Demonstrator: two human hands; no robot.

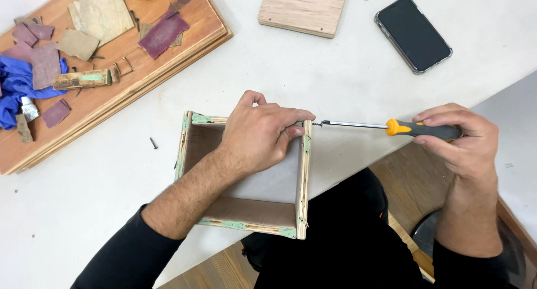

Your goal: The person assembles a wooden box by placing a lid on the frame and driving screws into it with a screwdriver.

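Note:
A square open wooden frame [244,224] with green paint traces lies on the white table near its front edge. My left hand [258,133] rests over its top right corner, fingers gripping the wood. My right hand [462,138] holds a screwdriver [391,127] with a grey and orange handle, held level. Its thin shaft points left, and the tip meets a small screw [317,123] at the outer face of the frame's right side.
A large wooden board [120,96] at the upper left carries sandpaper scraps [163,34], a small wood strip [82,79] and a blue cloth [17,87]. A plywood block [302,9] and a dark phone [413,34] lie at the back. A loose screw [153,143] lies left of the frame.

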